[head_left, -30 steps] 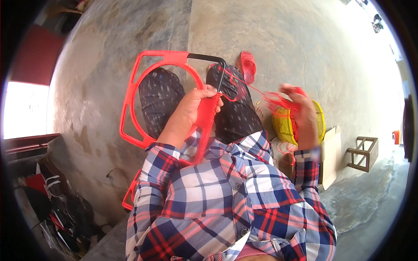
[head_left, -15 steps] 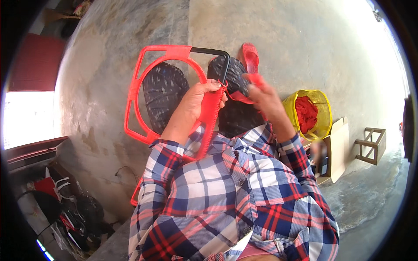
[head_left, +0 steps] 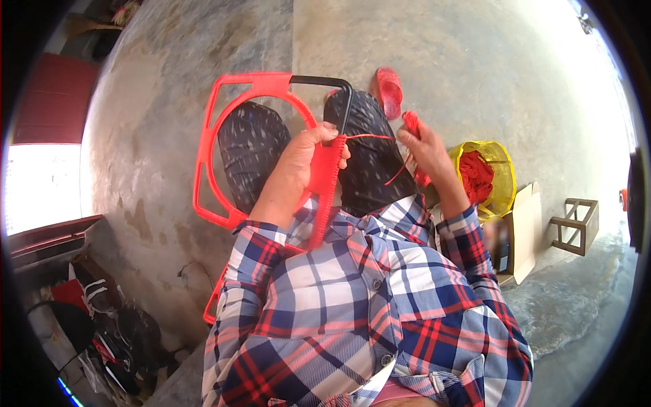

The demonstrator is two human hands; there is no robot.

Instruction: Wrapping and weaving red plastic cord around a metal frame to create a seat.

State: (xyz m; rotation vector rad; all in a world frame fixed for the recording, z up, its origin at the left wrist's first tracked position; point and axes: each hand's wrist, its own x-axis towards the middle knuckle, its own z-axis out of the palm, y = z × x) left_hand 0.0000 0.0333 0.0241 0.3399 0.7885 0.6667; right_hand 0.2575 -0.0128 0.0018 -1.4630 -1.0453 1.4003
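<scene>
A red plastic frame [head_left: 224,136] with a round opening and a black metal bar [head_left: 342,95] at its top rests across my knees. My left hand [head_left: 302,163] grips the frame's right edge, where red cord is wound tight. My right hand [head_left: 427,149] pinches a red cord [head_left: 369,137] that runs taut from the frame to my fingers, with a loose end hanging below. A yellow basket [head_left: 505,180] holding more red cord stands to my right.
A red sandal [head_left: 389,91] lies on the concrete floor ahead. A cardboard box [head_left: 519,234] and a small wooden stand [head_left: 576,224] sit at the right. Bags and clutter [head_left: 102,319] fill the lower left. Another red frame piece [head_left: 215,298] lies by my left side.
My right hand went from the yellow basket to the frame's top edge, then drew back to the right, pulling the cord taut. The left hand kept its grip.
</scene>
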